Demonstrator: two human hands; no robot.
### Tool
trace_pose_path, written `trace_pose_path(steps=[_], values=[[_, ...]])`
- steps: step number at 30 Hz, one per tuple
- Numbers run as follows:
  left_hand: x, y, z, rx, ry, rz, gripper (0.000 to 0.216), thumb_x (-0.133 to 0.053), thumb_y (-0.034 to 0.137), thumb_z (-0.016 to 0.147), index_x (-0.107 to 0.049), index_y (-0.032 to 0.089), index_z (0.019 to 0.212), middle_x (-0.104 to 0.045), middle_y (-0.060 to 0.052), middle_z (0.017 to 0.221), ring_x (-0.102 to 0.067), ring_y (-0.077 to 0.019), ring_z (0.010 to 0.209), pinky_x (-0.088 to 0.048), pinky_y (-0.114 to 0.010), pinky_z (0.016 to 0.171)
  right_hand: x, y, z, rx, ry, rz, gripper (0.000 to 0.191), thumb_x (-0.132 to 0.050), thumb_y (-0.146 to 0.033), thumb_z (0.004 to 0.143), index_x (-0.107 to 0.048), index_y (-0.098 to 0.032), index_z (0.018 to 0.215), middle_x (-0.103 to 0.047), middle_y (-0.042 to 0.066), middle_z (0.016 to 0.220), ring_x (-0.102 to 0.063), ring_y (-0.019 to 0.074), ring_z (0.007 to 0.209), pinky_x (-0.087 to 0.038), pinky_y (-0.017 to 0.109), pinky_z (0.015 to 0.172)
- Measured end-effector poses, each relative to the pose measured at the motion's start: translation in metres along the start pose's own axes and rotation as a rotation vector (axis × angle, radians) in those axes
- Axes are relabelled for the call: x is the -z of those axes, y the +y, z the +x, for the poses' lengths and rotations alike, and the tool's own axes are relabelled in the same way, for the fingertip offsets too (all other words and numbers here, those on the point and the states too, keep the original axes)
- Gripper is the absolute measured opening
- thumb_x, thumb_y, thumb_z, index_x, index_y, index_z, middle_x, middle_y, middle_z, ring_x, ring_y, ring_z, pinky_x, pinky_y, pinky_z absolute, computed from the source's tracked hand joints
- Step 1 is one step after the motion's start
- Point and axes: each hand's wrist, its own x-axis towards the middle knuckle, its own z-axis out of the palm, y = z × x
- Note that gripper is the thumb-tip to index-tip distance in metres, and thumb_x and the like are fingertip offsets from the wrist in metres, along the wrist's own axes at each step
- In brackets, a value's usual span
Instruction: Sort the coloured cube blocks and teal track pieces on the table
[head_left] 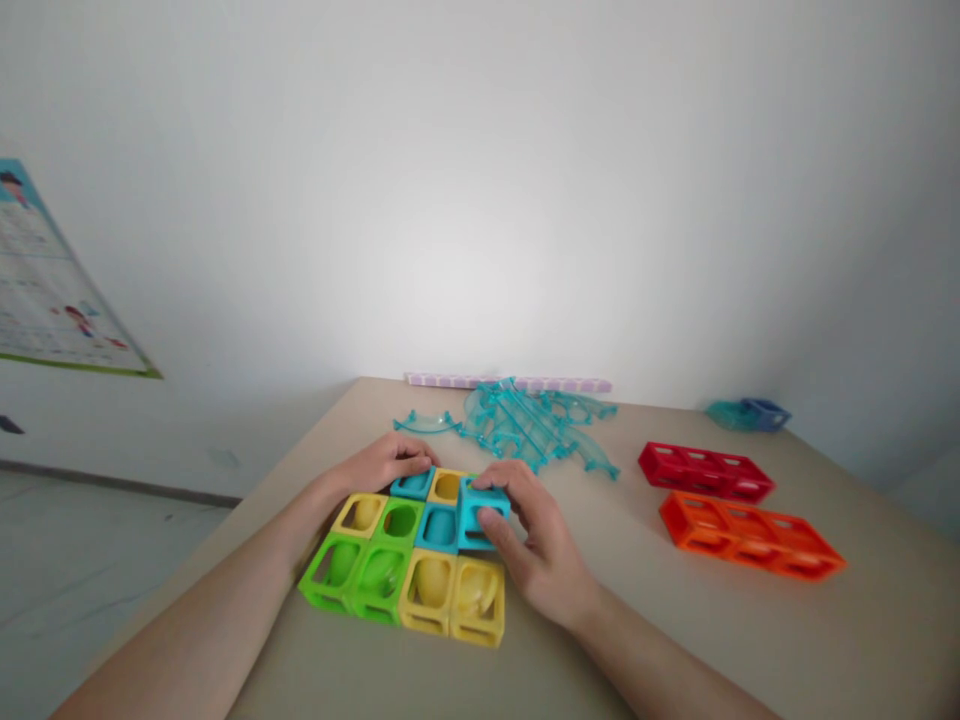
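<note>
Hollow cube blocks in green, yellow and blue stand together on the table in a grid. The front row shows two green cubes (pixel 379 577) and two yellow cubes (pixel 452 598). My right hand (pixel 536 530) grips a blue cube (pixel 483 516) on the right side, thumb on its near face and fingers over its top. That cube sits slightly higher than its neighbours and looks tilted. My left hand (pixel 386 462) curls round the back left corner, fingers against another blue cube (pixel 412 484). Its fingertips are partly hidden.
Clear teal track pieces (pixel 517 420) lie piled behind the blocks, before a pale purple strip (pixel 442 381) along the wall. To the right are a red three-cube row (pixel 705 472) and an orange one (pixel 750 537). A dark blue piece (pixel 765 414) stands at the back right.
</note>
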Motion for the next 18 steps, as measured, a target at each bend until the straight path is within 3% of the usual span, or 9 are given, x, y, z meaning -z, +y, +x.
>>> trace_pose_path(steps=[2, 5, 8, 13, 16, 18], values=[[-0.001, 0.0, 0.001, 0.036, 0.066, -0.126, 0.035, -0.062, 0.043, 0.083, -0.073, 0.011, 0.089, -0.072, -0.008, 0.083, -0.064, -0.0192, 0.074, -0.047, -0.027, 0.067, -0.001, 0.001, 0.002, -0.007, 0.002, 0.006, 0.017, -0.05, -0.029, 0.092, -0.055, -0.021, 0.107, -0.054, 0.007, 0.102, -0.053, 0.0198, 0.097, -0.046, 0.034, 0.085], [-0.001, 0.004, 0.001, 0.046, 0.283, -0.513, 0.037, -0.062, 0.046, 0.081, -0.072, 0.01, 0.082, -0.073, -0.01, 0.077, -0.067, -0.0237, 0.07, -0.052, -0.036, 0.069, -0.001, 0.002, 0.003, -0.014, -0.004, 0.02, 0.017, -0.05, -0.029, 0.093, -0.055, -0.021, 0.107, -0.054, 0.007, 0.102, -0.053, 0.0191, 0.096, -0.046, 0.033, 0.083], [-0.002, 0.017, 0.0, 0.015, 0.387, -0.764, 0.038, -0.059, 0.044, 0.083, -0.071, 0.008, 0.084, -0.073, -0.014, 0.084, -0.068, -0.0259, 0.073, -0.054, -0.041, 0.071, -0.002, 0.004, 0.002, -0.024, -0.007, 0.038, 0.019, -0.051, -0.029, 0.092, -0.054, -0.021, 0.109, -0.054, 0.007, 0.103, -0.053, 0.0186, 0.094, -0.047, 0.032, 0.08], [-0.011, 0.034, -0.008, -0.045, 0.163, -0.738, 0.042, -0.062, 0.049, 0.081, -0.068, 0.01, 0.095, -0.071, -0.014, 0.089, -0.067, -0.0242, 0.075, -0.053, -0.038, 0.071, -0.008, 0.008, 0.0, -0.113, 0.13, 0.176, 0.019, -0.052, -0.033, 0.092, -0.052, -0.022, 0.108, -0.052, 0.005, 0.1, -0.054, 0.0164, 0.086, -0.049, 0.027, 0.071], [-0.016, 0.035, -0.011, -0.058, 0.065, -0.556, 0.041, -0.074, 0.042, 0.073, -0.066, 0.011, 0.098, -0.069, -0.011, 0.095, -0.065, -0.0224, 0.082, -0.05, -0.034, 0.077, -0.011, 0.009, 0.001, -0.101, 0.201, 0.216, 0.021, -0.056, -0.03, 0.09, -0.049, -0.025, 0.109, -0.05, 0.005, 0.103, -0.055, 0.0168, 0.091, -0.05, 0.029, 0.077], [-0.017, 0.035, -0.012, -0.07, 0.028, -0.429, 0.038, -0.079, 0.038, 0.067, -0.064, 0.011, 0.09, -0.067, -0.009, 0.094, -0.062, -0.0207, 0.083, -0.047, -0.029, 0.075, -0.012, 0.009, 0.001, -0.076, 0.205, 0.179, 0.026, -0.059, -0.028, 0.088, -0.048, -0.026, 0.111, -0.051, 0.005, 0.107, -0.056, 0.0181, 0.095, -0.05, 0.032, 0.082]])
